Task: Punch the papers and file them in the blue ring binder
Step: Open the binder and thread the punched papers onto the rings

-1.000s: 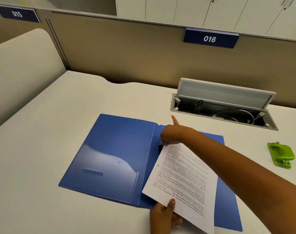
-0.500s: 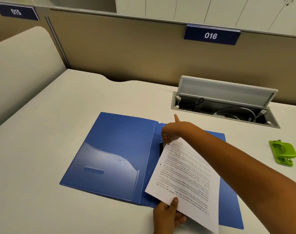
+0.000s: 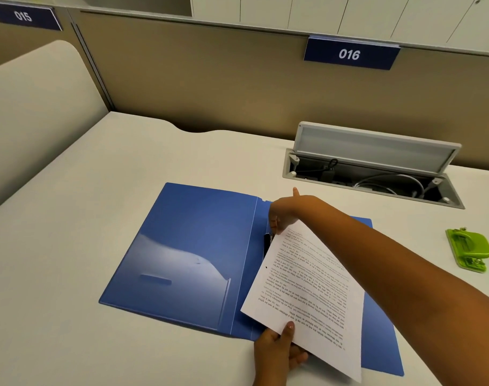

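Observation:
The blue ring binder (image 3: 187,252) lies open on the white desk. Its black ring mechanism (image 3: 267,245) shows at the spine, partly hidden by the paper. A printed sheet with a punched hole (image 3: 307,288) is held tilted over the binder's right half. My left hand (image 3: 276,355) pinches the sheet's near edge with the thumb on top. My right hand (image 3: 286,213) grips the sheet's far corner close to the rings, index finger pointing away. The green hole punch (image 3: 469,249) rests at the right.
An open cable tray (image 3: 371,174) with a raised lid and wires is sunk into the desk behind the binder. A beige partition (image 3: 210,84) with sign 016 closes the back. A cream divider (image 3: 34,112) borders the left.
The sheet and both hands have barely shifted; the paper's far corner sits slightly closer to the ring mechanism.

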`<state>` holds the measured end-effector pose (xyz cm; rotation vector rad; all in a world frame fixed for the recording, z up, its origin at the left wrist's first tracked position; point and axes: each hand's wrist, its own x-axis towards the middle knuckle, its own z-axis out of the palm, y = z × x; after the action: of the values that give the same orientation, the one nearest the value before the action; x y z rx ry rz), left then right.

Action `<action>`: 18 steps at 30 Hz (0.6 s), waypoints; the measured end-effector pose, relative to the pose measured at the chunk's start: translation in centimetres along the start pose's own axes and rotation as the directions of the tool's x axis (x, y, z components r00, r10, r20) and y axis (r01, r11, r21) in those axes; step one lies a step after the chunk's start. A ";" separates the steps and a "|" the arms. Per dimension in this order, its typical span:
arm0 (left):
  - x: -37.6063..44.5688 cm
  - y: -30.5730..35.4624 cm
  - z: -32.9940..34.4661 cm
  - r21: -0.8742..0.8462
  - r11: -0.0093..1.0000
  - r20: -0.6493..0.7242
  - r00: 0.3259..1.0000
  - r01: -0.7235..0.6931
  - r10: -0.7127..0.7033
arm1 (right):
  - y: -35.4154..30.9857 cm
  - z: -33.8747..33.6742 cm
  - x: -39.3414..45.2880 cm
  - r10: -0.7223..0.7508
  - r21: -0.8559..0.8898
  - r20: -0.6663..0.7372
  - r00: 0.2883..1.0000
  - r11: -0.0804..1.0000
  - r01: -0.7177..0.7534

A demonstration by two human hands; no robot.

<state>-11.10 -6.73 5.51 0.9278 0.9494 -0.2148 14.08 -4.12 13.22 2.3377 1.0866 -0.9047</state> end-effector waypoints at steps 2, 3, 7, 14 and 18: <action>0.2 -0.1 -0.1 -0.002 1.000 0.005 1.000 -0.003 0.003 | 0.6 0.3 0.0 -0.019 0.095 -0.041 0.999 0.995 0.023; 0.1 -0.1 -0.1 -0.003 1.000 0.005 1.000 -0.001 0.001 | 0.8 0.6 0.1 -0.015 0.128 -0.069 0.997 0.991 0.024; 0.4 -0.4 0.0 -0.004 1.000 0.010 1.000 -0.004 0.004 | 0.5 2.8 0.4 0.032 0.200 -0.186 0.982 0.980 0.006; 1.2 -1.1 0.1 0.088 0.995 0.030 0.998 -0.051 0.049 | 0.0 7.5 -1.9 0.293 0.577 -0.622 0.726 0.799 0.172; 0.1 -1.1 -1.1 0.352 0.922 0.019 0.986 -0.160 0.164 | -4.9 11.2 -7.3 0.382 0.718 -0.606 0.698 0.639 0.275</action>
<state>-12.26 -6.57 4.54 1.3352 0.8524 -0.2436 2.36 -11.56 9.98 3.6726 0.9393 -0.3994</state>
